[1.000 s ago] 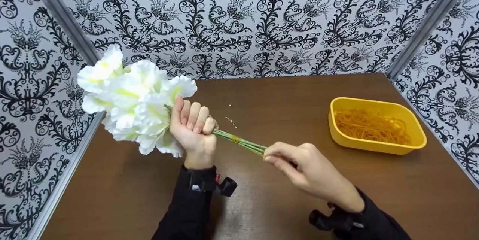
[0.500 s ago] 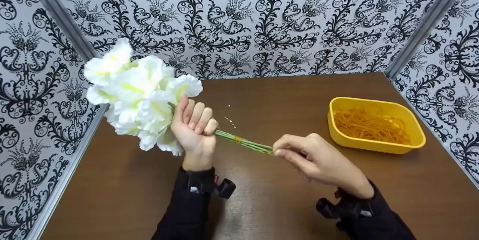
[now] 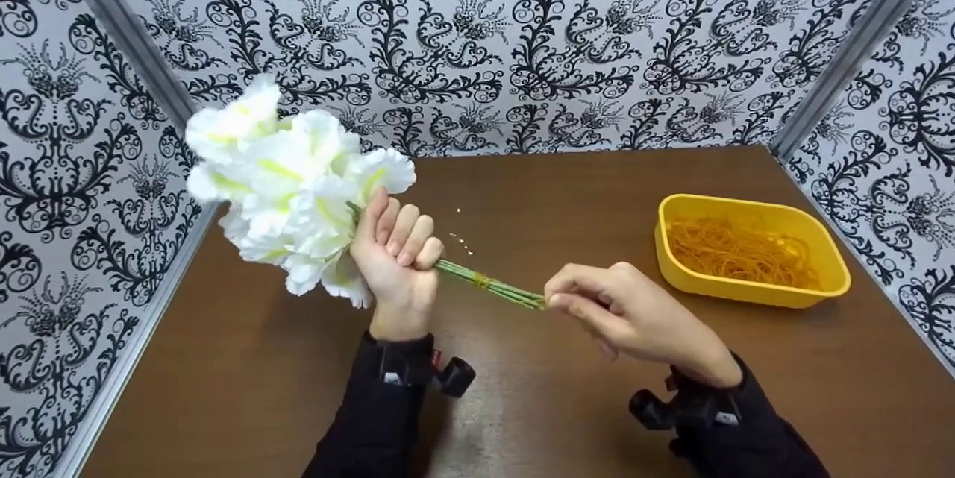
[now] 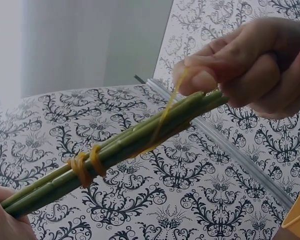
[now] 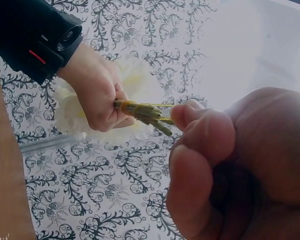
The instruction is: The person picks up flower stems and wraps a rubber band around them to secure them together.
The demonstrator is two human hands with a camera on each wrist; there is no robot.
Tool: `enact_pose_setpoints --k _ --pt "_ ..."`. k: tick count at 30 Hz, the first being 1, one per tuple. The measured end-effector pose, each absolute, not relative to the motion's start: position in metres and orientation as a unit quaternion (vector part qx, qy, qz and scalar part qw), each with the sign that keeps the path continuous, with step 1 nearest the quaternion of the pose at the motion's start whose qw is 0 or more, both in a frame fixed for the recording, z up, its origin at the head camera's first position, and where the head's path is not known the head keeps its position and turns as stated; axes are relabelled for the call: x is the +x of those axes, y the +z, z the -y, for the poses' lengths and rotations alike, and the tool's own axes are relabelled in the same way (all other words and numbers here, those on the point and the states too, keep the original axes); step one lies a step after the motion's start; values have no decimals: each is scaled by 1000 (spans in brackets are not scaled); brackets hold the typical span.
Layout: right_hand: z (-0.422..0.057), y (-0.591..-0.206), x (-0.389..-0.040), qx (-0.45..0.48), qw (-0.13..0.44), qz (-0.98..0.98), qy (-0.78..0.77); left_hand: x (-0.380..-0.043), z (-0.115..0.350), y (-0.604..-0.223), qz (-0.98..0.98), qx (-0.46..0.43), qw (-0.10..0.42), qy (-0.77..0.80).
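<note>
In the head view my left hand point(image 3: 401, 262) grips the green stems point(image 4: 125, 145) of a bunch of white flowers point(image 3: 287, 187), blooms to the left and cut ends to the right. A yellow rubber band point(image 4: 82, 169) is wound around the stems just past this hand. From it, a stretched strand point(image 4: 164, 116) runs to the stem ends, where the thumb and forefinger of my right hand point(image 3: 630, 314) pinch it, as the left wrist view shows. The right wrist view shows the taut strand beside the cut ends. The left palm hides part of the stems.
At the right of the brown table point(image 3: 537, 403) stands a yellow tub point(image 3: 746, 293) with a heap of rubber bands point(image 3: 735, 250) in it. Small white specks point(image 3: 462, 242) lie behind the stems. Patterned panels point(image 3: 477, 53) enclose the back and sides.
My right hand has drawn right along the stems to their ends, pulling the rubber band. The bunch and my left hand have shifted slightly right, the blooms tipping a little upward.
</note>
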State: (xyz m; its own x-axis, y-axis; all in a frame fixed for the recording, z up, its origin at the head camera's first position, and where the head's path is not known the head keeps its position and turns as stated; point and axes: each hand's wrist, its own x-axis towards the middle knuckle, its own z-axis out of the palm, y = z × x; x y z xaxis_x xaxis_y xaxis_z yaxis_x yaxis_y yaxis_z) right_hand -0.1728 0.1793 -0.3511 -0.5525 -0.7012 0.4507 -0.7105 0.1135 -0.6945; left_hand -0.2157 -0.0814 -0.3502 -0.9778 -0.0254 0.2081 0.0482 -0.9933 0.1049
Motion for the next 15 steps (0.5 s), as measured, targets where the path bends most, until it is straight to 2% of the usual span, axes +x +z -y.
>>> enact_pose_setpoints --k 5,12,15 --pt "-176 -354 -174 477 41 760 440 -210 75 -350 122 -105 36 -986" --pt "-161 -361 -180 504 186 764 359 -209 65 -352 124 -86 -10 -989" --pt "-151 -367 -183 514 230 751 343 -211 60 -355 128 -72 -21 -989"
